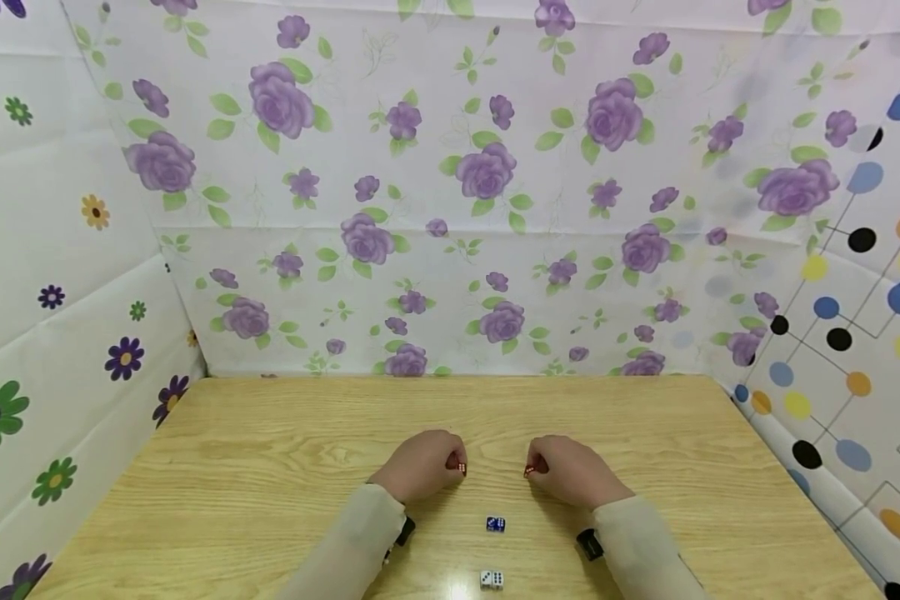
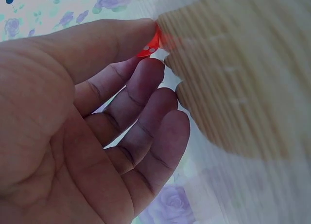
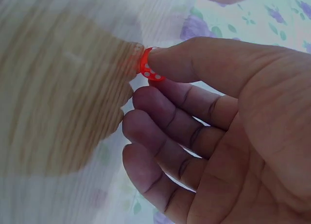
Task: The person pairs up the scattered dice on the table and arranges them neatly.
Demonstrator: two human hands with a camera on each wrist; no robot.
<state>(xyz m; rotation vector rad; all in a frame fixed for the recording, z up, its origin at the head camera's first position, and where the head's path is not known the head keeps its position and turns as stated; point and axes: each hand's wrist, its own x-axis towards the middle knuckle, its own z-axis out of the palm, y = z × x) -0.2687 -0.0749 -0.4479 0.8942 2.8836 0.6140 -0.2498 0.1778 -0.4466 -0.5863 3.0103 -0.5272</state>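
Between thumb and fingers my left hand (image 1: 423,467) pinches a red die (image 2: 151,45) with white dots, low over the wooden table. Opposite it, my right hand (image 1: 573,471) pinches another red die (image 3: 149,68) the same way, close to the tabletop. A short gap separates the two hands. Nearer to me, between the wrists, a pair of blue dice (image 1: 496,524) sits side by side. Below them a pair of white dice (image 1: 492,579) stands side by side near the bottom of the head view.
The wood-grain table (image 1: 285,425) reaches back to a wall of white cloth with purple roses (image 1: 487,171). Cloths with daisies (image 1: 123,358) and coloured dots (image 1: 840,339) hang at left and right. Dark bands (image 1: 590,544) are on both wrists.
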